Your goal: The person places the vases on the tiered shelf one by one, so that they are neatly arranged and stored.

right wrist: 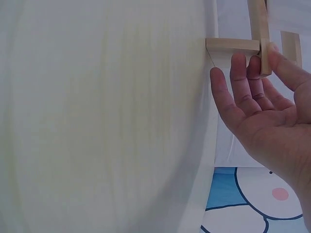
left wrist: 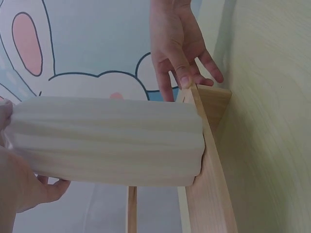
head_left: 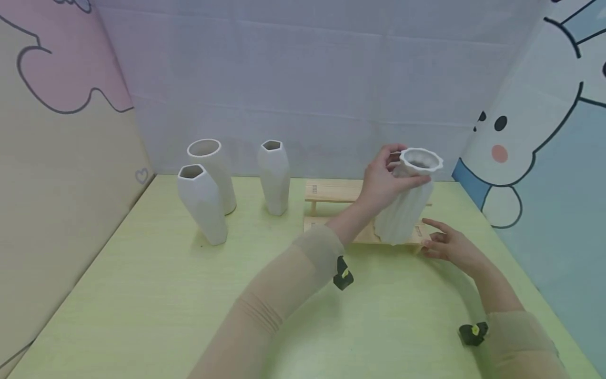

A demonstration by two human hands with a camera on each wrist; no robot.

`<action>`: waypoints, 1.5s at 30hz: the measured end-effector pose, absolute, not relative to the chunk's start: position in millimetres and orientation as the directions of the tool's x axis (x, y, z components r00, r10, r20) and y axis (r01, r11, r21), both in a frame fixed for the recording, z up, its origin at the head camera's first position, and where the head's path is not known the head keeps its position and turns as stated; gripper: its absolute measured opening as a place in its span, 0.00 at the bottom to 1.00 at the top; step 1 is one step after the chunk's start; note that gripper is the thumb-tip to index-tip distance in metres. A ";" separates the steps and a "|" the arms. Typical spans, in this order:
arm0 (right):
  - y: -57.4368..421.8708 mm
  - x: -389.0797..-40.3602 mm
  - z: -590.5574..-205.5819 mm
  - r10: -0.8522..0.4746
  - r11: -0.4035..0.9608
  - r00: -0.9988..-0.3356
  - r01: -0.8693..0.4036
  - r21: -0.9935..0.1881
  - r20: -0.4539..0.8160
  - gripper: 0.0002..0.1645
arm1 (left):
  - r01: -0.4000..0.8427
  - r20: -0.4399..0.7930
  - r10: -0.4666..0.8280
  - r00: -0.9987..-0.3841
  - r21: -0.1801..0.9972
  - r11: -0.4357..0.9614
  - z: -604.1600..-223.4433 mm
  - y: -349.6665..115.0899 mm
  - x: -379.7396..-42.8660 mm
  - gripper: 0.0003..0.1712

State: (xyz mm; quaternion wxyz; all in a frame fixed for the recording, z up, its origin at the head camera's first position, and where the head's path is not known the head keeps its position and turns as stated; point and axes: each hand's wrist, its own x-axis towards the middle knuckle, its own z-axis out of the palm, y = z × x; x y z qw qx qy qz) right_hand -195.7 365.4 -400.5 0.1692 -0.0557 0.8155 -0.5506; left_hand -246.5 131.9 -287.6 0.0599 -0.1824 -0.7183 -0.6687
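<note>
A white fluted vase with a scalloped rim (head_left: 402, 210) stands on the lower board of a two-tier wooden shelf (head_left: 333, 189). My left hand (head_left: 383, 176) grips it just below the rim, thumb in front and fingers behind. In the left wrist view, the vase's base (left wrist: 189, 145) meets the board. At the shelf's right end, my right hand (head_left: 452, 247) pinches the lower board's end between thumb and fingers. The right wrist view shows the thumb on the board end (right wrist: 265, 63) and the other fingers loosely bent beside a shelf leg (right wrist: 233, 45).
On the left of the table (head_left: 142, 305) stand a white faceted vase (head_left: 203, 208), a round white vase (head_left: 220, 173) behind it, and a slimmer faceted vase (head_left: 274, 179) nearer the shelf. A pale cloth wall (head_left: 303, 95) closes the back; printed panels flank both sides.
</note>
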 end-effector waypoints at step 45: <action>364.9 -194.1 -405.7 -0.294 0.357 -0.939 0.067 -0.932 -0.180 0.43 | 0.449 0.414 0.230 -0.881 0.884 0.130 -302.8 118.8 -230.5 0.42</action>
